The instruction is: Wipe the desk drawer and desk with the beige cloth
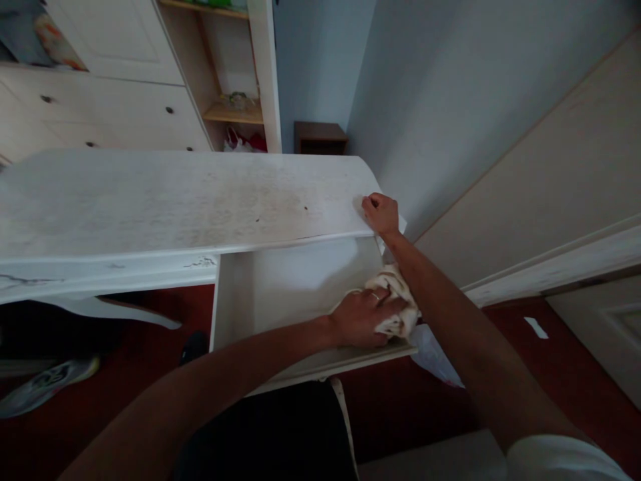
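Note:
My left hand [363,317], with a ring on one finger, reaches into the pulled-out drawer [238,284]. Its fingers are wrapped round a bunched cream cloth [398,294], which presses against the drawer's right end. Part of the cloth rises over the side wall. My right hand [381,212] is curled into a fist and rests on the right front corner of the white desk top [150,194]; no object shows in it. Brownish smudges and two small dark specks mark the desk top.
Behind the desk stands a white cabinet [125,107] with open shelves. A small brown box-like piece [320,133] is by the blue wall. A plastic bag [435,357] lies on the red floor beside the drawer; another bag [50,384] is at left.

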`<action>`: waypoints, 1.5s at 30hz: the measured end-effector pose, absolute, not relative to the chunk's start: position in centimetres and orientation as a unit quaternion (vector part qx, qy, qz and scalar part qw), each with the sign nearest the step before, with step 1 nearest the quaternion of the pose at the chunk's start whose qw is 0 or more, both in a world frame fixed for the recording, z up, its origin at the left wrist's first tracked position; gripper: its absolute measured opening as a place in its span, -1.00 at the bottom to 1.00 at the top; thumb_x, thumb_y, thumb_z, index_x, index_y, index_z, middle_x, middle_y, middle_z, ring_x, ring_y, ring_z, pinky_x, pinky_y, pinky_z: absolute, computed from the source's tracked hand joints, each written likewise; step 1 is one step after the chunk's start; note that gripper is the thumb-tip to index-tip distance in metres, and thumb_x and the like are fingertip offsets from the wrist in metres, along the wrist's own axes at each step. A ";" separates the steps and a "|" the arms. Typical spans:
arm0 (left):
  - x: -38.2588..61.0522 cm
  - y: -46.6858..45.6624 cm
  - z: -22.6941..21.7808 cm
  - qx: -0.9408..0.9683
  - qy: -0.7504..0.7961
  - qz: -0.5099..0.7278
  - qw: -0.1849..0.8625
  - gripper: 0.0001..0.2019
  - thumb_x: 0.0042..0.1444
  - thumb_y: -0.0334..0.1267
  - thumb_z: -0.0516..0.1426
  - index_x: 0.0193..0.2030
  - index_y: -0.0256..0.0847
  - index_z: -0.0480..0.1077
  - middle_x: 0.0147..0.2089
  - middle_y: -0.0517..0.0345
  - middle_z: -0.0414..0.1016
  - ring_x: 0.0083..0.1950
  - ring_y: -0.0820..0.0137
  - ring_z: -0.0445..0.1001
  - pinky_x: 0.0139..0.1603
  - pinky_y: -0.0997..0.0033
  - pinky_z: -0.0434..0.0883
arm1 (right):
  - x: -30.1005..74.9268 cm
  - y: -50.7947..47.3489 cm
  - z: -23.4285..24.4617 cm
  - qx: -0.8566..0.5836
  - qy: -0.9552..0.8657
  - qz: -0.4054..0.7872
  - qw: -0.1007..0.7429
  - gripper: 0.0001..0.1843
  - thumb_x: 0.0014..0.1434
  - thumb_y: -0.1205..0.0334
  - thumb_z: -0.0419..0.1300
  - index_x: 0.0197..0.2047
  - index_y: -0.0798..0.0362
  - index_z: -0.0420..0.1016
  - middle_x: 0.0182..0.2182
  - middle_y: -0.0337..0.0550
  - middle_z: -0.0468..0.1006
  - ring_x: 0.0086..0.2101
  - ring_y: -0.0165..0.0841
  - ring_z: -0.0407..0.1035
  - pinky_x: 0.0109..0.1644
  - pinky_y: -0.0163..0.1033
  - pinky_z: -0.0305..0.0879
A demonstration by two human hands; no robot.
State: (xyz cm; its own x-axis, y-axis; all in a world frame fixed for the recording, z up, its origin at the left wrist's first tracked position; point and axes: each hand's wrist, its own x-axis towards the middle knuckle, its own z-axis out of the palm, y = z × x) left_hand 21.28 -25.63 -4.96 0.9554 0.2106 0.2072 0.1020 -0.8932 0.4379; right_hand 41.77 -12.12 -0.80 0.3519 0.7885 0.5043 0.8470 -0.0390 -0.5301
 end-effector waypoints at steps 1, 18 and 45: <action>21.1 -25.7 -4.4 0.977 0.043 0.111 0.178 -0.38 0.19 -0.06 0.15 0.39 0.03 0.19 0.26 -0.04 0.35 0.13 0.10 0.46 -0.09 0.21 0.49 | 41.8 -12.2 -0.8 -0.720 -0.568 -0.034 0.398 -0.66 0.19 0.12 0.04 -0.60 -0.02 0.26 -0.62 -0.23 0.36 -0.51 -0.34 0.24 -0.33 -0.24 0.13; 25.1 -19.9 -2.1 0.990 0.091 0.090 0.055 -0.37 0.16 -0.22 0.13 0.40 -0.10 0.22 0.27 -0.13 0.44 0.07 0.01 0.52 -0.12 0.12 0.48 | 42.3 -11.8 -0.7 -0.716 -0.601 -0.010 0.356 -0.75 0.14 0.14 0.04 -0.53 -0.01 0.32 -0.56 -0.21 0.39 -0.47 -0.34 0.24 -0.32 -0.24 0.09; -0.8 -19.4 3.6 0.851 0.482 0.204 0.053 -0.24 0.04 -0.38 0.10 0.44 -0.06 0.20 0.45 0.03 0.27 0.27 0.08 0.39 0.26 0.03 0.39 | 42.7 -12.3 -0.5 -0.725 -0.560 0.064 0.396 -0.74 0.04 0.06 0.15 -0.56 0.02 0.44 -0.66 -0.27 0.41 -0.55 -0.36 0.28 -0.36 -0.24 0.17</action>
